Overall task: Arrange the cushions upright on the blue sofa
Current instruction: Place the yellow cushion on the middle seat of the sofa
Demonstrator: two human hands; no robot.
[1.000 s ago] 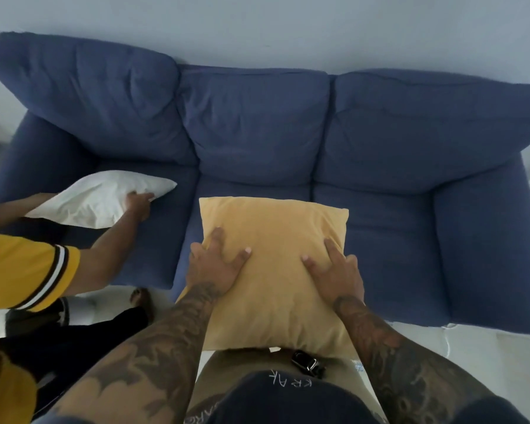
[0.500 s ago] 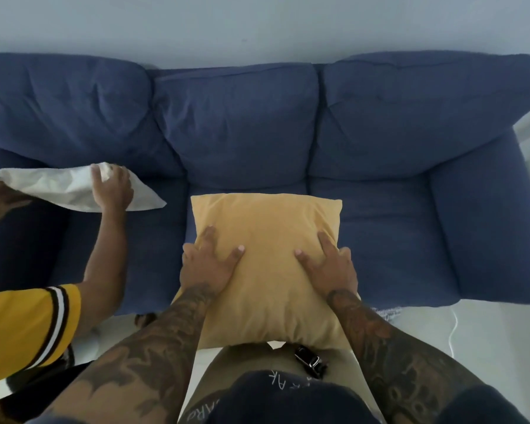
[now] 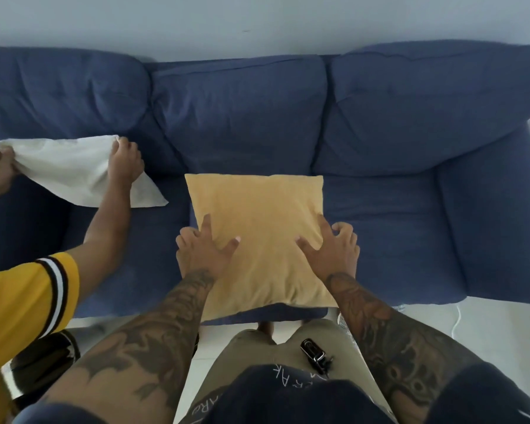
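While we lean over the blue sofa (image 3: pixel 380 228):
Left hand (image 3: pixel 204 252): spread, gripping yellow cushion's (image 3: pixel 260 228) left edge.
Right hand (image 3: pixel 331 249): spread, gripping its right edge.
Yellow cushion: between our hands, on the middle seat.

Yellow cushion (image 3: pixel 257 240), white cushion (image 3: pixel 74 169), blue sofa (image 3: pixel 380 123).

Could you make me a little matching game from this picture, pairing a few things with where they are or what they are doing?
Things:
1. yellow cushion
2. white cushion
3. left hand
4. black key fob

States:
A. gripped at both ends by a second person's hands
B. hanging at the wearer's waist
C. lying on the blue sofa seat's middle
D. pressed on the yellow cushion's left edge

Pairs: 1-C, 2-A, 3-D, 4-B
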